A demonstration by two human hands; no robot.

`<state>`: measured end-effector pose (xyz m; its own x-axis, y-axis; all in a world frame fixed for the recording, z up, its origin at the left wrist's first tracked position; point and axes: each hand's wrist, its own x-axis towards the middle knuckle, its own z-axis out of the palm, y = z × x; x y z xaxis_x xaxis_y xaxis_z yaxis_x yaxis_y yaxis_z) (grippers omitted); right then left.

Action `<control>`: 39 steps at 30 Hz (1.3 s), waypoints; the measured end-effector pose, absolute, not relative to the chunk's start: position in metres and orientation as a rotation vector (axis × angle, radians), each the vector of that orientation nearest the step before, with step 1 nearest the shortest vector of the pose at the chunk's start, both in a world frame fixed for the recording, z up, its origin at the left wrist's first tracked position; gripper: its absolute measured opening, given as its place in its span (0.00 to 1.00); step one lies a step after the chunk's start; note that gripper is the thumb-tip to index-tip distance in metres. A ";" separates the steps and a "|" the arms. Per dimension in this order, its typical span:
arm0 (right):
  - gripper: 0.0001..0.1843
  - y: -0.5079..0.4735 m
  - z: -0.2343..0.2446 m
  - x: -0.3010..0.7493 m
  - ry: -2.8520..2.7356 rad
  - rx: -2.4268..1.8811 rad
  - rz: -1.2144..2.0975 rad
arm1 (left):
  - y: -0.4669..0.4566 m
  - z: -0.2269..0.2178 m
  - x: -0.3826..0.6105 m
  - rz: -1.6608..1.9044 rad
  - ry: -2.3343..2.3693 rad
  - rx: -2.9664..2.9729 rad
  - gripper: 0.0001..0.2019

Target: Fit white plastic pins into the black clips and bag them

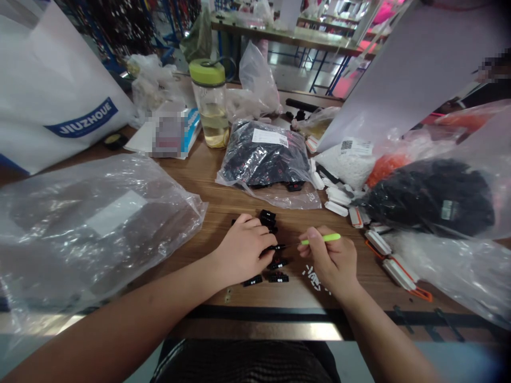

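While your right hand (331, 260) pinches a lime-green stick (323, 239) lying nearly level, its tip points left at the small black plastic parts (277, 264) on the table (223, 197); your left hand (242, 250) is nearer, fingers (251, 226) curled over them, any pinch hidden.

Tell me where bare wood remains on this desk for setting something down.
Bare wood shows between the clear plastic bag and the bagged black parts, and right of the right hand, before the white-and-orange pieces. Crowded: the black plastic pieces beside the left hand.
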<state>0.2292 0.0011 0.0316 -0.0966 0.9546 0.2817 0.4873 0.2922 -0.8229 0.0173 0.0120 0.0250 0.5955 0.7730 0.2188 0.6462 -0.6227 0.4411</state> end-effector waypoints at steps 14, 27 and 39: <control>0.15 0.001 0.031 0.230 -1.782 -1.316 0.690 | 0.012 0.024 0.017 0.573 1.157 2.516 0.07; 0.16 -0.004 0.033 0.234 -1.851 -1.269 0.566 | 0.017 0.021 0.013 0.587 1.199 2.537 0.06; 0.21 0.005 0.046 0.250 -1.857 -1.367 1.116 | 0.001 0.048 0.012 0.601 1.013 2.560 0.10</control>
